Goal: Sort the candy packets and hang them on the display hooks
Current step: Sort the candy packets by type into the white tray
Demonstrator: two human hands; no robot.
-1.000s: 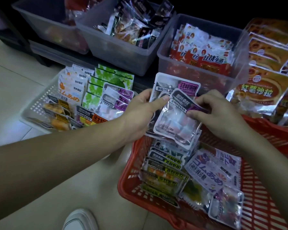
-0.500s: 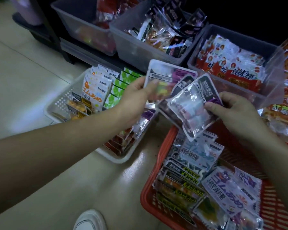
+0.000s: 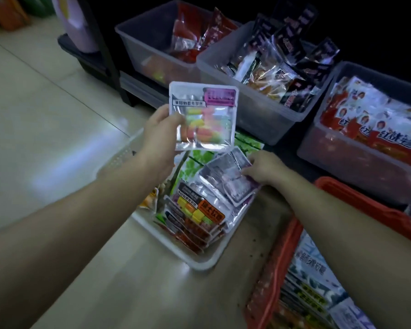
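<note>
Head view, our left hand (image 3: pixel 160 138), fingers (image 3: pixel 175 118) grasping an upright candy packet (image 3: pixel 204 115), purple label topmost, our right hand (image 3: pixel 263 168) pinching a second packet (image 3: pixel 226 184), slanted over the white basket (image 3: pixel 199 262).

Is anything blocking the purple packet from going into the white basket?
Nothing visible does. The right hand pinches the purple packet right over the stacked packets in the white basket. The left hand holds the colourful candy packet higher up, apart from it.
</note>
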